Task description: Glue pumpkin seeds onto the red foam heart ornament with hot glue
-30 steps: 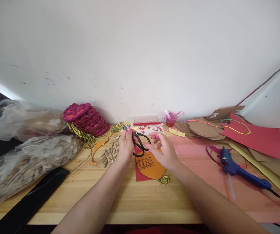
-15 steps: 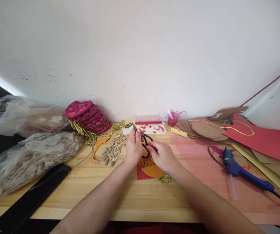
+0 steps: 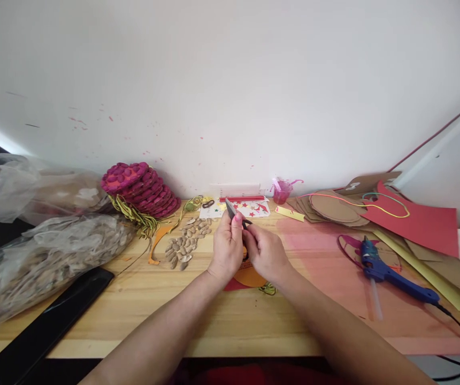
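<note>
Black-handled scissors (image 3: 230,208) are held between both hands, with the blades pointing up and slightly left. My left hand (image 3: 227,246) is closed around them near the blades, thumb on top. My right hand (image 3: 269,252) has its fingers closed at the dark handles, which are mostly covered. Below the hands an orange disc (image 3: 250,277) with dark printing lies on a red piece (image 3: 232,285), both partly hidden by my hands. A small bundle of green-yellow cord (image 3: 268,289) shows at the disc's lower right edge.
Pistachio-like shells (image 3: 182,250), an orange offcut (image 3: 156,246) and stacked magenta discs (image 3: 137,187) lie left, beside a plastic bag of shells (image 3: 53,262). At right are a blue glue gun (image 3: 394,280), cardboard discs (image 3: 332,207) and red sheet (image 3: 422,222). A pink cup (image 3: 282,191) stands behind.
The scissors' handles have turned and are now mostly covered by my hands. My hands have come closer together. The view has shifted slightly.
</note>
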The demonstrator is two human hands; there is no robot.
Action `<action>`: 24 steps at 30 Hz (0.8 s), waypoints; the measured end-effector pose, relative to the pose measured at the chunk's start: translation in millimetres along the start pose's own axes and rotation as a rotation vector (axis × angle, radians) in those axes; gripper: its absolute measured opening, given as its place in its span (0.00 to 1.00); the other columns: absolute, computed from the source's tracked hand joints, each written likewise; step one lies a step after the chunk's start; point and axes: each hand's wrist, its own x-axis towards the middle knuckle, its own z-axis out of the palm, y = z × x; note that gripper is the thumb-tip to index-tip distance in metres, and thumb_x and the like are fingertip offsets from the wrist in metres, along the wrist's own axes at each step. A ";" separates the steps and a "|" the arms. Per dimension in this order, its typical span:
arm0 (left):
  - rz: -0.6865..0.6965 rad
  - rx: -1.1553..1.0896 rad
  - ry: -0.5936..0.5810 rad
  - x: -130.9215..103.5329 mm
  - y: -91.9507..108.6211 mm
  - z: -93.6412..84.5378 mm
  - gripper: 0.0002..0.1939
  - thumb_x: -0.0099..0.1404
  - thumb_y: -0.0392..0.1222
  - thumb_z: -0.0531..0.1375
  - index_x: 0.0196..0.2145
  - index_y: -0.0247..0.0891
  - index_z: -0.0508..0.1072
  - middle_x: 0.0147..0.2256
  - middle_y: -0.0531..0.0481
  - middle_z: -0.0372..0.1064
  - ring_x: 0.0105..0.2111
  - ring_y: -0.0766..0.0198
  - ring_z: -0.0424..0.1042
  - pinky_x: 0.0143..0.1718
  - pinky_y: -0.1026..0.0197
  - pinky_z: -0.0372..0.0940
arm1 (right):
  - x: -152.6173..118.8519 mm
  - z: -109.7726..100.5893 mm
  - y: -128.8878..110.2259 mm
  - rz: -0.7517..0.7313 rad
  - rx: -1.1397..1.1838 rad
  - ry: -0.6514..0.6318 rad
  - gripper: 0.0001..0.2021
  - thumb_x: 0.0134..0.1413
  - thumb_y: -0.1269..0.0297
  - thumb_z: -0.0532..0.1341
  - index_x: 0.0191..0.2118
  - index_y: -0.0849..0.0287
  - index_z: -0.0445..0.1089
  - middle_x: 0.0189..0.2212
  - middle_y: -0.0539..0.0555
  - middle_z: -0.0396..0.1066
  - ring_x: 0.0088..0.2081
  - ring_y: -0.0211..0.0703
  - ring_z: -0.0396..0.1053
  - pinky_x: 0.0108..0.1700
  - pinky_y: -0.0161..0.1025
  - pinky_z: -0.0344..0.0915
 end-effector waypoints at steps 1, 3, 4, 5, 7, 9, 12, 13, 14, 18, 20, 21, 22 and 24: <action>-0.010 -0.036 -0.036 0.2 2.1 -1.6 0.13 0.72 0.52 0.52 0.38 0.40 0.68 0.30 0.52 0.65 0.28 0.65 0.63 0.32 0.64 0.61 | 1.2 -0.8 -1.0 -0.019 0.041 -0.001 0.14 0.68 0.61 0.48 0.35 0.56 0.69 0.31 0.55 0.75 0.34 0.46 0.70 0.37 0.40 0.61; -0.046 -0.094 -0.152 2.3 6.6 -6.7 0.16 0.70 0.56 0.53 0.40 0.40 0.70 0.30 0.52 0.65 0.25 0.66 0.63 0.29 0.64 0.61 | 3.6 -2.9 -3.0 -0.054 0.114 -0.006 0.12 0.67 0.61 0.49 0.39 0.55 0.69 0.34 0.54 0.75 0.37 0.45 0.70 0.41 0.41 0.63; -0.058 -0.116 -0.211 4.5 8.5 -10.3 0.18 0.69 0.58 0.53 0.42 0.40 0.71 0.30 0.52 0.66 0.25 0.66 0.63 0.28 0.64 0.61 | 5.1 -4.4 -3.2 -0.053 0.142 -0.012 0.10 0.66 0.62 0.51 0.40 0.55 0.68 0.35 0.53 0.75 0.38 0.45 0.70 0.42 0.40 0.64; -0.059 -0.129 -0.259 7.6 9.7 -14.4 0.21 0.69 0.59 0.53 0.44 0.40 0.71 0.31 0.51 0.67 0.25 0.65 0.64 0.28 0.64 0.62 | 7.0 -6.5 -2.6 -0.030 0.158 -0.018 0.08 0.64 0.62 0.53 0.42 0.54 0.68 0.37 0.53 0.75 0.39 0.44 0.71 0.41 0.40 0.65; -0.033 -0.058 -0.295 16.3 9.8 -24.2 0.23 0.69 0.60 0.51 0.46 0.40 0.73 0.34 0.48 0.71 0.29 0.63 0.68 0.31 0.63 0.64 | 12.1 -13.1 2.7 0.068 0.155 -0.022 0.09 0.60 0.62 0.56 0.45 0.54 0.67 0.38 0.52 0.75 0.37 0.43 0.72 0.38 0.38 0.66; -0.016 0.224 -0.304 27.0 6.2 -35.3 0.22 0.69 0.58 0.51 0.38 0.39 0.76 0.31 0.46 0.72 0.31 0.60 0.70 0.33 0.61 0.64 | 18.3 -23.1 13.7 0.192 0.098 -0.016 0.08 0.58 0.60 0.59 0.42 0.55 0.68 0.33 0.51 0.75 0.32 0.43 0.71 0.33 0.38 0.64; -0.046 0.627 -0.367 40.7 -2.2 -52.3 0.15 0.62 0.50 0.61 0.22 0.41 0.74 0.22 0.48 0.70 0.27 0.57 0.69 0.35 0.58 0.62 | 26.0 -40.8 34.6 0.308 -0.056 0.003 0.12 0.48 0.55 0.67 0.26 0.55 0.66 0.22 0.51 0.70 0.26 0.45 0.67 0.28 0.39 0.57; -0.066 0.683 -0.390 43.3 -4.8 -57.1 0.10 0.58 0.47 0.64 0.22 0.42 0.74 0.22 0.48 0.71 0.27 0.56 0.69 0.36 0.57 0.62 | 27.3 -45.7 40.5 0.328 -0.103 -0.003 0.14 0.45 0.56 0.69 0.22 0.55 0.64 0.21 0.52 0.69 0.27 0.46 0.67 0.29 0.39 0.55; -0.087 0.716 -0.412 44.5 -6.9 -61.0 0.06 0.54 0.45 0.67 0.25 0.42 0.75 0.24 0.48 0.72 0.29 0.55 0.70 0.37 0.56 0.62 | 27.9 -49.5 45.0 0.341 -0.140 -0.013 0.16 0.44 0.57 0.70 0.20 0.55 0.63 0.20 0.52 0.68 0.27 0.48 0.68 0.29 0.39 0.54; -0.153 0.876 -0.519 40.1 -11.2 -65.0 0.31 0.31 0.45 0.76 0.37 0.40 0.76 0.40 0.41 0.74 0.41 0.43 0.72 0.42 0.53 0.63 | 27.0 -52.5 49.2 0.372 -0.181 -0.088 0.16 0.43 0.59 0.70 0.17 0.55 0.63 0.19 0.53 0.68 0.27 0.48 0.68 0.28 0.39 0.51; -0.171 0.972 -0.626 36.5 -11.2 -61.5 0.43 0.28 0.48 0.76 0.46 0.40 0.74 0.49 0.38 0.70 0.48 0.41 0.69 0.46 0.52 0.63 | 26.4 -49.9 47.9 0.396 -0.156 -0.112 0.16 0.44 0.58 0.70 0.17 0.55 0.64 0.18 0.53 0.69 0.25 0.46 0.68 0.27 0.38 0.51; -0.182 1.018 -0.682 35.3 -10.9 -59.3 0.46 0.31 0.49 0.76 0.51 0.40 0.71 0.52 0.38 0.67 0.51 0.41 0.68 0.47 0.52 0.63 | 26.3 -48.7 47.9 0.412 -0.134 -0.120 0.16 0.44 0.57 0.70 0.18 0.55 0.64 0.18 0.53 0.69 0.25 0.46 0.68 0.26 0.38 0.51; -0.195 1.057 -0.729 34.7 -10.4 -57.3 0.48 0.34 0.50 0.75 0.54 0.41 0.68 0.54 0.37 0.66 0.52 0.42 0.68 0.48 0.52 0.63 | 26.2 -47.8 48.7 0.431 -0.106 -0.126 0.16 0.45 0.56 0.70 0.18 0.55 0.64 0.18 0.52 0.70 0.24 0.45 0.68 0.26 0.37 0.51; -0.216 1.084 -0.767 34.7 -9.0 -54.4 0.49 0.38 0.50 0.75 0.57 0.40 0.65 0.55 0.36 0.64 0.53 0.42 0.67 0.49 0.52 0.63 | 26.3 -47.1 52.1 0.472 -0.030 -0.143 0.16 0.47 0.54 0.69 0.21 0.55 0.65 0.18 0.52 0.71 0.22 0.43 0.68 0.24 0.37 0.53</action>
